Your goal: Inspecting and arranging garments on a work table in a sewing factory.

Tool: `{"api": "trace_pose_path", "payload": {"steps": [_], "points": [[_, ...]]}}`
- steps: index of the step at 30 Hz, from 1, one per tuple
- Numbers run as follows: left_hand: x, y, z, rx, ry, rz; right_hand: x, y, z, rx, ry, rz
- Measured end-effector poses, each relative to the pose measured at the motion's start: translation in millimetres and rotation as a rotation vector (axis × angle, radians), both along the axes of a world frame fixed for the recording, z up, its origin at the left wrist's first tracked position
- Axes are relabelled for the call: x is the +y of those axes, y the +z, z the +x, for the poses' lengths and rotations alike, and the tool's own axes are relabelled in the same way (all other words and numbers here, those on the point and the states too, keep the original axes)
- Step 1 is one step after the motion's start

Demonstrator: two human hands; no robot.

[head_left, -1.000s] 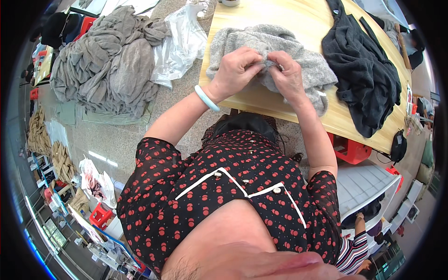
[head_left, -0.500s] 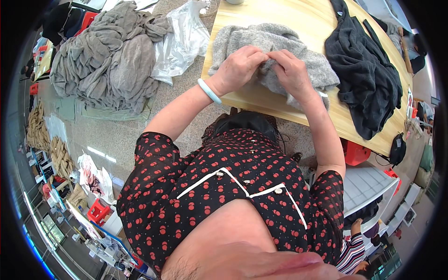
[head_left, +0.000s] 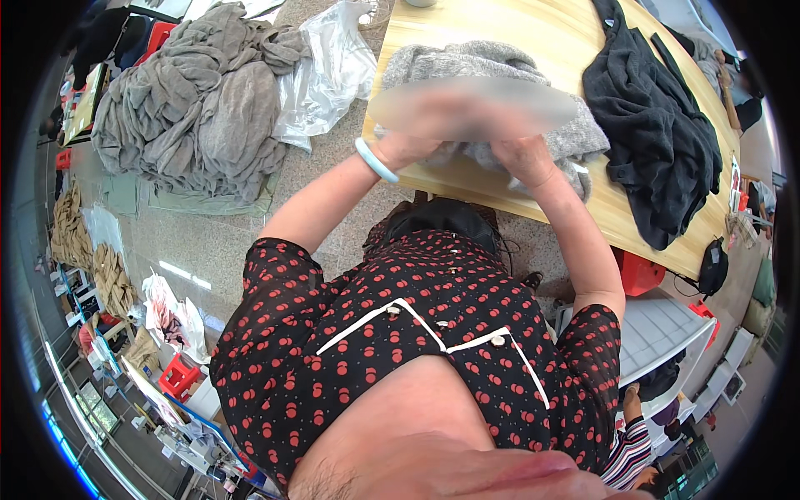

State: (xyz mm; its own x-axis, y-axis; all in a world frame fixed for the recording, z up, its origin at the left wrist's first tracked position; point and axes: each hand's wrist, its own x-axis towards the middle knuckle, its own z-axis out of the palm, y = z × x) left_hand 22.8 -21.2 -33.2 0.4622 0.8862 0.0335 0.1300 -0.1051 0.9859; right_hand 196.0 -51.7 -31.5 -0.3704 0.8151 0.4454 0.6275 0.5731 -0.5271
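Observation:
A light grey knitted garment [head_left: 471,60] lies bunched on the near left part of a pale wooden table [head_left: 537,21]. My left hand [head_left: 408,142] is over its left side, with a pale bangle on the wrist. Close beside it, my right hand [head_left: 525,154] is over the middle of the knit. A blurred patch covers the fingers of both hands, so their grip and anything between them cannot be seen. A dark charcoal garment [head_left: 654,137] is spread on the table to the right of the grey one.
Left of the table, a large heap of grey-brown fabric [head_left: 192,108] sits on the floor beside clear plastic sheeting [head_left: 329,71]. Under the table's right side are a red container [head_left: 637,273] and a whitish rack [head_left: 658,329]. A small black pouch [head_left: 712,265] hangs at the table's right edge.
Half a second ago my fingertips met in a pinch over the grey knit; now blur hides them. My arms and the garments are in nearly the same places.

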Motion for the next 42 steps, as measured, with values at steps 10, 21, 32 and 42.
{"api": "trace_pose_path", "payload": {"steps": [10, 21, 32, 42], "points": [[-27, -11, 16, 0.024, 0.331, 0.399, -6, -7, -10, 0.063, -0.091, 0.041], [-14, 1, -2, 0.053, 0.103, 0.242, 1, 4, -4, -0.048, 0.027, 0.015], [-37, -11, 20, -0.041, 0.483, 0.333, -2, -3, -25, 0.095, -0.204, 0.1], [-22, 7, 2, -0.12, 0.161, -0.054, -4, 0, -16, 0.223, -0.176, -0.008]]}}
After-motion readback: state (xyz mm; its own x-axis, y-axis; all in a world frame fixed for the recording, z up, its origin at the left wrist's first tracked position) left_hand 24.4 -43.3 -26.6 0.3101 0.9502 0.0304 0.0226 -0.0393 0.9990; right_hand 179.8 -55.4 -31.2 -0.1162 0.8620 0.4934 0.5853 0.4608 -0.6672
